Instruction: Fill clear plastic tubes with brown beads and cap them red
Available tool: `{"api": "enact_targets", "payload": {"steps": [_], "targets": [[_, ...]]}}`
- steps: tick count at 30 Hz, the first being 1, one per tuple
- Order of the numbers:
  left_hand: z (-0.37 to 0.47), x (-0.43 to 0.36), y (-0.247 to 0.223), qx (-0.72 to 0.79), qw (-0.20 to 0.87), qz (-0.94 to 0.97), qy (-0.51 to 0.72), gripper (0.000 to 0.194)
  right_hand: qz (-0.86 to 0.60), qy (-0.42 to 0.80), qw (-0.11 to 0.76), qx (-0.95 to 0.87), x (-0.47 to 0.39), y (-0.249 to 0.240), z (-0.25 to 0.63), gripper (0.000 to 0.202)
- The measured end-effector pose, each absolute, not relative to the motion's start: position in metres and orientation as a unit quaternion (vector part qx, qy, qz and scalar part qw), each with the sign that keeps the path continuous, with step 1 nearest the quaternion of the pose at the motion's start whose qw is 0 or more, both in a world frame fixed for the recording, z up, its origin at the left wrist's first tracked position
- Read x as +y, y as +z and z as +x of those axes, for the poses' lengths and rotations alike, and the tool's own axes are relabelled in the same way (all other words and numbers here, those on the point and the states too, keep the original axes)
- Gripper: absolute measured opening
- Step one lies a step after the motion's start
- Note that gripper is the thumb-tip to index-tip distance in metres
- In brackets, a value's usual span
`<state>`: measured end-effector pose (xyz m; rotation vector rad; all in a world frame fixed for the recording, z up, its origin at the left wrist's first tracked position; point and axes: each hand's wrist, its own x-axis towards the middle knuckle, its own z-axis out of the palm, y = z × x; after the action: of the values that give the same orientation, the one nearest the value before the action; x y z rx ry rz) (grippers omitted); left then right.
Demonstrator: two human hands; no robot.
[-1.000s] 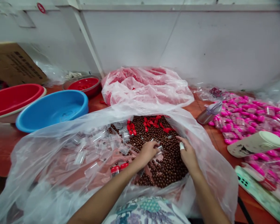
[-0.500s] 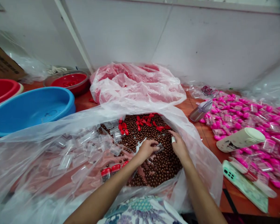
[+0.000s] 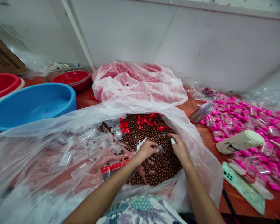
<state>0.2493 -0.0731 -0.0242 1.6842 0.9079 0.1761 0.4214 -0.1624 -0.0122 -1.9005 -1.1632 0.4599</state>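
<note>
The left hand point(image 3: 147, 151) is over the small round brown beads point(image 3: 163, 168), its fingers narrowed on a small clear plastic container point(image 3: 159, 150) at the fingertips. The right hand point(image 3: 179, 148) is at the right side of the beads; its fingers are partly parted, with a white wrapping point(image 3: 172, 141) on one digit. Whether its fingertips touch any bead cannot be told.

The beads lie in the opening of a large translucent white plastic sheet point(image 3: 195, 137), whose raised folds border them at the far and right sides. Bright red plastic pieces point(image 3: 142, 120) lie on the far part of the beads. White strips point(image 3: 141, 143) are just beside the left hand. Loose clear plastic containers point(image 3: 66, 158) lie to the left, seen through the sheet in part. Clear containers with red lids point(image 3: 106, 172) are near the left forearm, which partly covers that row.

Beyond the sheet is a pink-tinted plastic bag point(image 3: 137, 81). At left are a blue plastic basin point(image 3: 32, 105), a red basin point(image 3: 3, 85) and a round red bowl point(image 3: 71, 77). On the red tabletop point(image 3: 207, 133) at right, a silver bottle with a purple lid point(image 3: 201, 112) and a cream cylinder with dark print point(image 3: 240, 142) lean beside a pile of pink-and-clear plastic items point(image 3: 247, 118). A pale green phone point(image 3: 243, 186) lies nearer the person.
</note>
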Motion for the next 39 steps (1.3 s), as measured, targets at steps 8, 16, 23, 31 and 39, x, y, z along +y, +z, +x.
{"api": "enact_targets", "payload": {"steps": [8,16,23,31,39], "targets": [[0.262,-0.078,-0.022,0.372,0.585,0.713,0.099,0.03,-0.771,0.215,0.389,-0.455,-0.174,-0.009,0.417,0.035],[0.264,-0.084,-0.028,0.344,0.67,0.644,0.135,0.036,-0.76,0.268,0.397,-0.439,-0.183,-0.007,0.417,0.041],[0.244,-0.082,-0.011,0.345,0.707,0.597,0.158,0.037,-0.734,0.301,0.406,-0.454,-0.185,0.006,0.405,0.045],[0.216,-0.086,0.005,0.354,0.792,0.46,0.189,0.053,-0.698,0.279,0.456,-0.476,-0.18,0.024,0.385,0.037],[0.196,-0.097,0.032,0.312,0.808,0.435,0.245,0.047,-0.647,0.316,0.47,-0.51,-0.182,0.054,0.356,0.023]]}}
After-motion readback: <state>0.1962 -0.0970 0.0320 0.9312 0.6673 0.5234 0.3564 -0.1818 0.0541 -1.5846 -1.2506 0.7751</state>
